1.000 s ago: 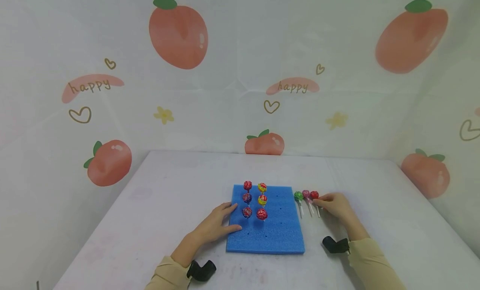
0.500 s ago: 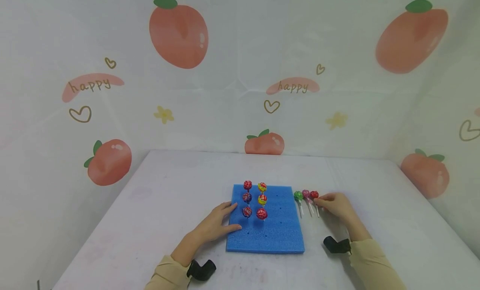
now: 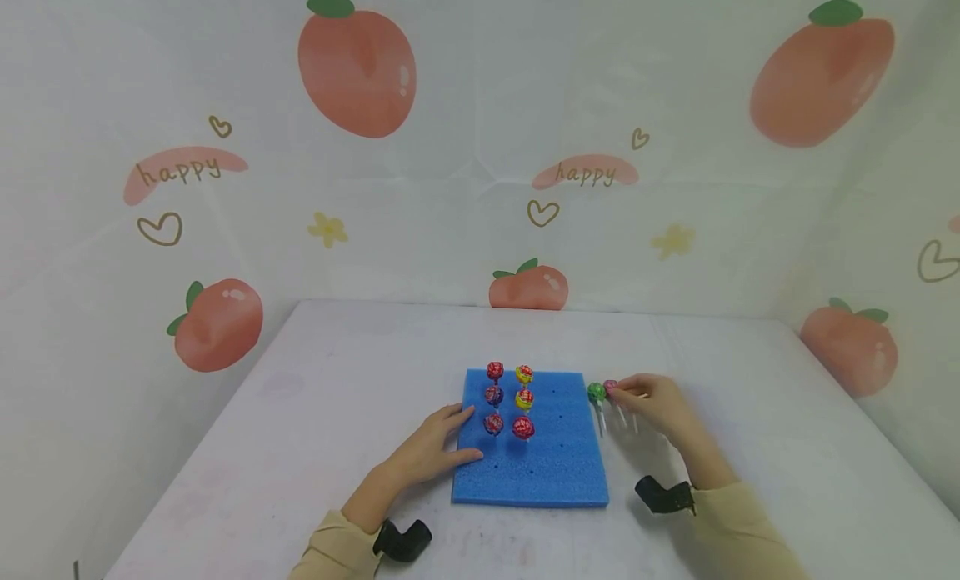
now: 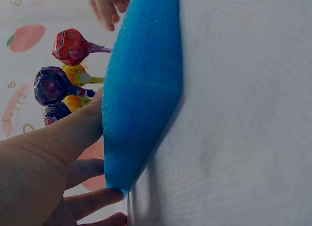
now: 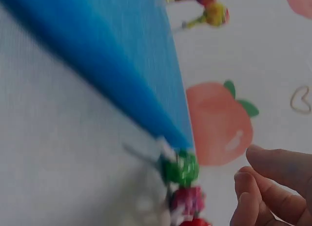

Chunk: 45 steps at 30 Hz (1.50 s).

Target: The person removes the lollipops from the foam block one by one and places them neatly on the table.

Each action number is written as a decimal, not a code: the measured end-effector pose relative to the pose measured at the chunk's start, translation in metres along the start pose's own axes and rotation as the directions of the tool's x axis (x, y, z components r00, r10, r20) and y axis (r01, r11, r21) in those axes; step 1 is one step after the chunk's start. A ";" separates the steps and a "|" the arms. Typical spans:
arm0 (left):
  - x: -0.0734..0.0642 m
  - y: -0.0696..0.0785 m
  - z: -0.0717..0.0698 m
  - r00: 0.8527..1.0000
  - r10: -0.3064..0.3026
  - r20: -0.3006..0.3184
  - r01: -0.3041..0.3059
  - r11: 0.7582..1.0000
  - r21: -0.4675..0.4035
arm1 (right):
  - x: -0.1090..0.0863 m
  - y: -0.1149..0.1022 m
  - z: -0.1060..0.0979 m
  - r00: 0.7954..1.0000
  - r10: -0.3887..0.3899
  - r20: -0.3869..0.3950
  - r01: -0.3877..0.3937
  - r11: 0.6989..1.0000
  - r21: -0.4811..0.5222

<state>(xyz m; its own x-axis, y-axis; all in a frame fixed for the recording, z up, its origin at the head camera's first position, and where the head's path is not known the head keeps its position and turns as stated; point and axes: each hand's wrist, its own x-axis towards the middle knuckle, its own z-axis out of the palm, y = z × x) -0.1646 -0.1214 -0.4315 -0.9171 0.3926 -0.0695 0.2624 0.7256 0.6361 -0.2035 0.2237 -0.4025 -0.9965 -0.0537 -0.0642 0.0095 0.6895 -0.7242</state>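
A blue foam block (image 3: 577,463) lies on the table with several wrapped lollipops standing upright in it in two columns, such as a red lollipop (image 3: 523,428) and a yellow one (image 3: 524,399). My left hand (image 3: 431,448) rests on the block's left edge, thumb on top, fingers fairly straight along the side. To the right of the block lie a green lollipop (image 3: 597,392), a pink lollipop (image 5: 189,200) and a red lollipop (image 5: 195,222). Above these is my right hand (image 3: 656,405), thumb and fingertips apart with nothing between them. It hides the red candy head in the head view.
Small holes (image 3: 561,417) dot the block's right half and front. A white cloth covers the table (image 3: 300,380). Behind it hangs a white backdrop (image 3: 450,230) printed with peaches. Black wrist mounts (image 3: 405,542) sit on both forearms.
My right hand has risen slightly from beside the red lollipop and shifted left over the pink one. The left hand and the foam block have stayed put.
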 end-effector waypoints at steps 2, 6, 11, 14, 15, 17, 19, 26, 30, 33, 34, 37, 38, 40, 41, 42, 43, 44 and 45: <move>0.000 0.000 0.000 1.000 0.000 0.001 0.000 1.000 -0.003 | -0.001 -0.007 0.007 0.999 -0.035 0.013 0.035 0.999 0.019; 0.000 -0.001 0.001 1.000 0.002 0.004 -0.002 1.000 -0.005 | -0.005 -0.020 0.020 0.991 -0.125 0.047 0.123 0.991 0.053; 0.000 -0.001 0.000 1.000 0.009 0.003 -0.009 1.000 -0.002 | -0.013 -0.037 0.035 0.963 -0.254 0.094 0.249 0.967 0.060; 0.000 -0.001 0.000 1.000 0.011 0.002 -0.011 1.000 -0.003 | -0.017 -0.044 0.044 0.941 -0.312 0.136 0.304 0.950 0.073; 0.000 -0.001 0.000 1.000 0.011 0.002 -0.011 1.000 -0.003 | -0.018 -0.045 0.047 0.933 -0.327 0.148 0.318 0.945 0.081; 0.000 -0.001 0.000 1.000 0.013 0.001 -0.013 1.000 -0.003 | -0.019 -0.047 0.054 0.921 -0.347 0.175 0.336 0.938 0.089; 0.000 -0.001 0.000 1.000 0.012 0.001 -0.012 1.000 -0.001 | -0.020 -0.049 0.059 0.912 -0.358 0.203 0.344 0.934 0.099; 0.000 -0.002 0.000 1.000 0.010 0.000 -0.010 1.000 -0.003 | -0.021 -0.051 0.076 0.898 -0.358 0.255 0.337 0.933 0.126; 0.000 -0.002 0.000 1.000 0.014 -0.002 -0.014 1.000 -0.005 | -0.021 -0.052 0.080 0.890 -0.382 0.250 0.359 0.924 0.135; 0.000 -0.001 0.000 1.000 0.015 -0.005 -0.015 1.000 -0.005 | -0.022 -0.053 0.082 0.889 -0.390 0.242 0.365 0.920 0.140; 0.000 -0.001 0.000 1.000 0.015 -0.005 -0.015 1.000 -0.004 | -0.022 -0.053 0.083 0.890 -0.389 0.238 0.365 0.921 0.139; 0.000 0.000 0.000 1.000 0.014 -0.006 -0.014 1.000 -0.003 | -0.022 -0.054 0.084 0.898 -0.377 0.229 0.354 0.925 0.135; 0.000 0.000 -0.001 1.000 0.013 -0.005 -0.013 1.000 -0.004 | -0.022 -0.054 0.084 0.900 -0.373 0.227 0.350 0.927 0.137; -0.001 0.001 -0.001 1.000 0.012 -0.004 -0.012 1.000 -0.007 | -0.023 -0.055 0.085 0.905 -0.365 0.221 0.342 0.930 0.135; -0.001 0.001 -0.001 1.000 0.012 -0.003 -0.012 1.000 -0.009 | -0.023 -0.056 0.085 0.907 -0.361 0.218 0.338 0.931 0.136; -0.001 0.001 -0.001 1.000 0.012 -0.002 -0.012 1.000 -0.010 | -0.023 -0.056 0.085 0.908 -0.358 0.216 0.335 0.932 0.137; -0.001 0.002 -0.001 1.000 0.016 -0.001 -0.016 1.000 -0.008 | -0.023 -0.057 0.085 0.909 -0.356 0.215 0.333 0.933 0.139; -0.001 0.002 -0.001 1.000 0.016 -0.001 -0.016 1.000 -0.009 | -0.023 -0.058 0.084 0.911 -0.354 0.213 0.329 0.933 0.144; -0.001 0.002 -0.001 1.000 0.016 0.000 -0.016 1.000 -0.009 | -0.023 -0.059 0.083 0.912 -0.351 0.212 0.325 0.934 0.149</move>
<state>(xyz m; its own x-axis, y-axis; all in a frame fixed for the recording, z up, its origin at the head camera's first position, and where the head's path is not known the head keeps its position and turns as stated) -0.1640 -0.1212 -0.4293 -0.9126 0.4046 -0.0592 0.2749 0.7142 0.6437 -0.1741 0.1241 -0.4158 -0.8947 -0.4439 0.0506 -0.3028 0.5192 -0.7992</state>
